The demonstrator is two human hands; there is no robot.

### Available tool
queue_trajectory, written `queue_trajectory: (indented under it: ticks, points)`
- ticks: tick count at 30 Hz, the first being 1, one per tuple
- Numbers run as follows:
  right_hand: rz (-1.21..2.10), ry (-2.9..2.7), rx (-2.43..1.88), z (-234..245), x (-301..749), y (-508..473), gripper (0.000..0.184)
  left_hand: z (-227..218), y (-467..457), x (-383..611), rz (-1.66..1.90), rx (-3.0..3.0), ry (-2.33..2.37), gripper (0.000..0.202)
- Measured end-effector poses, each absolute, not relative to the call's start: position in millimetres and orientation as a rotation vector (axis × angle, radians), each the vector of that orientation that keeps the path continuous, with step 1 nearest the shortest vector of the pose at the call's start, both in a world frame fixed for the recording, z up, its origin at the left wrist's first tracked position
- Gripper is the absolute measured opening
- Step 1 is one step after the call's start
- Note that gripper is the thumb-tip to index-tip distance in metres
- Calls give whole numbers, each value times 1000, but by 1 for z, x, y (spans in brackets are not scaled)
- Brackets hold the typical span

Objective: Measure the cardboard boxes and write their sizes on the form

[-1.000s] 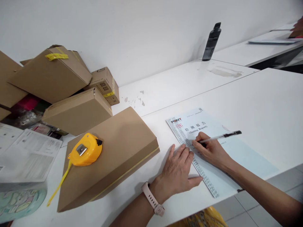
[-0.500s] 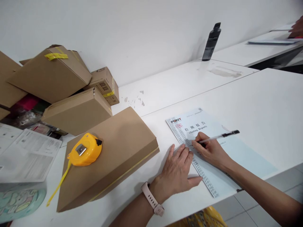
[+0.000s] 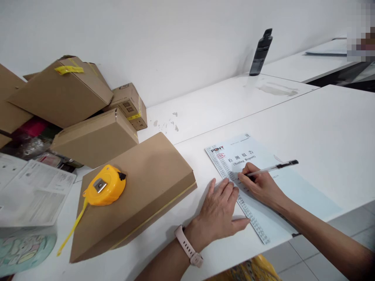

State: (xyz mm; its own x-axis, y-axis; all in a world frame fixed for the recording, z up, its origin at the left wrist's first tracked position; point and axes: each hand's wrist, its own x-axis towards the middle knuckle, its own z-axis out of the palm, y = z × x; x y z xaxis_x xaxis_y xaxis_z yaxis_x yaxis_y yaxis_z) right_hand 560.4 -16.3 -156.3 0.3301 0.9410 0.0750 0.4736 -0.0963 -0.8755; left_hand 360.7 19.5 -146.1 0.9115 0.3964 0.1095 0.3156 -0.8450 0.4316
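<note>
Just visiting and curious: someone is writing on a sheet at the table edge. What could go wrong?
The sheet overhangs the edge of the table, so it might bend or slip under the right hand with the pen; only the left hand steadies it. The tape measure could slide off the box.

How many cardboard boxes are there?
5 boxes: one flat under the tape measure, three piled by the wall, one cut off at the left edge. More may be hidden behind.
</note>
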Motion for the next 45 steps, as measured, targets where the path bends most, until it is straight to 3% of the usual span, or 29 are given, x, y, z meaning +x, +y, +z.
queue_trajectory:
  ticks: [45]
  points:
    - [681, -1267, -1738, -155, 563, -14, 31, -148, 20, 361, 292, 2691, 518, 71]
